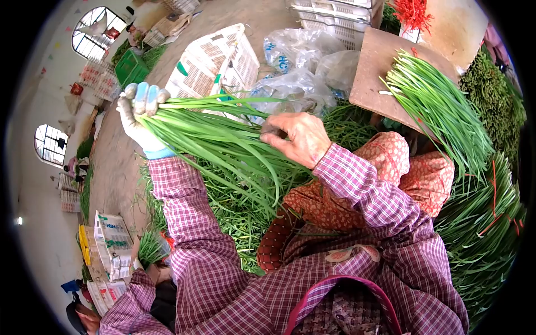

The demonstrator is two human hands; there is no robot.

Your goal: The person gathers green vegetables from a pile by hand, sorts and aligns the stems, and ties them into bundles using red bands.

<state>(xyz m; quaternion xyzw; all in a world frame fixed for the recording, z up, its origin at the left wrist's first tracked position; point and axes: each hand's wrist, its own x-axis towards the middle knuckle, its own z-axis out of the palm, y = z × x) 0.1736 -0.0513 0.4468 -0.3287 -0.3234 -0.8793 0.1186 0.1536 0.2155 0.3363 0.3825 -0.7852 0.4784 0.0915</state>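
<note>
My left hand (pixel 142 117), in a white and blue glove, is closed around the pale stem ends of a bunch of garlic chives (pixel 206 131). The long green leaves spread rightward and droop over my lap. My bare right hand (pixel 298 137) is at the leafy side of the bunch, thumb and fingers pinched together on leaves; exactly how many is hidden. Loose chive leaves (pixel 240 206) lie heaped beneath the bunch. To the right, a separate pile of chives (pixel 441 106) rests on a brown board (pixel 374 72), its leaves hanging over the edge.
A white plastic crate (pixel 223 58) stands ahead, beside clear plastic bags (pixel 304 67). Red ties (pixel 413 14) sit at the upper right. More chives (pixel 480 223) are heaped at my right. Another person's striped sleeve (pixel 131 307) shows at lower left, near white boxes (pixel 111 245).
</note>
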